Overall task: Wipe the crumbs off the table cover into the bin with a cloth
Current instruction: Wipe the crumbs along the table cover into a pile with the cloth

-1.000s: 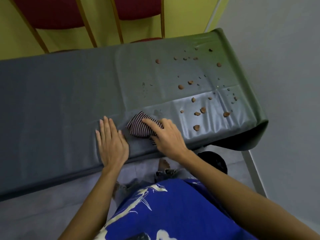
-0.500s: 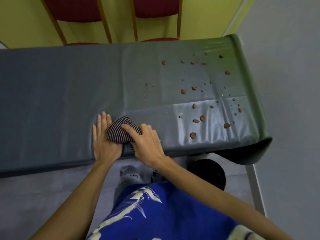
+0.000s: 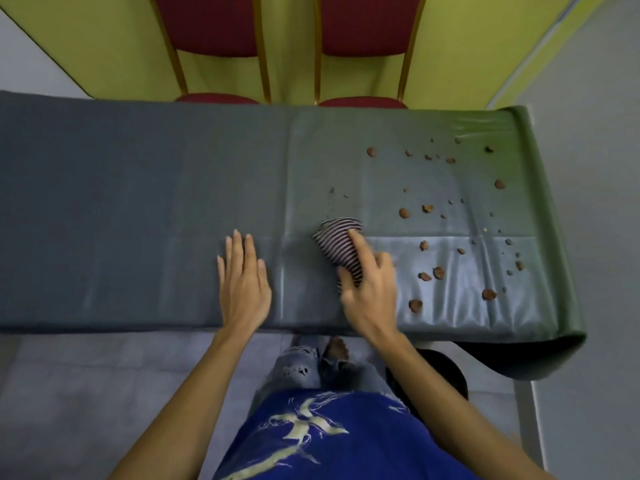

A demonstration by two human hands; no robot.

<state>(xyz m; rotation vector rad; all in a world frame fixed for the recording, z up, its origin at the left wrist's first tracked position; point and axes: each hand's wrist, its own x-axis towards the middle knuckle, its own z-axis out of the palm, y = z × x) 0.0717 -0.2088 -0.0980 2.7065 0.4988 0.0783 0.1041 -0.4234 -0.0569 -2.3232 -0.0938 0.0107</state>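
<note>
Right hand [image 3: 369,289] is gripping bunched striped cloth [image 3: 337,242] on grey-green vinyl table cover [image 3: 138,202], left of scattered brown crumbs [image 3: 438,271]; left hand [image 3: 242,282] is lying flat, fingers straight, holding nothing.

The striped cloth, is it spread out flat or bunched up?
Bunched up. The striped cloth forms a rounded wad on the table cover, gripped by the fingers of the right hand.

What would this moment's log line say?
right hand: grips striped cloth on table cover | left hand: flat on cover | crumbs: scattered right of cloth | bin: on floor below
</note>
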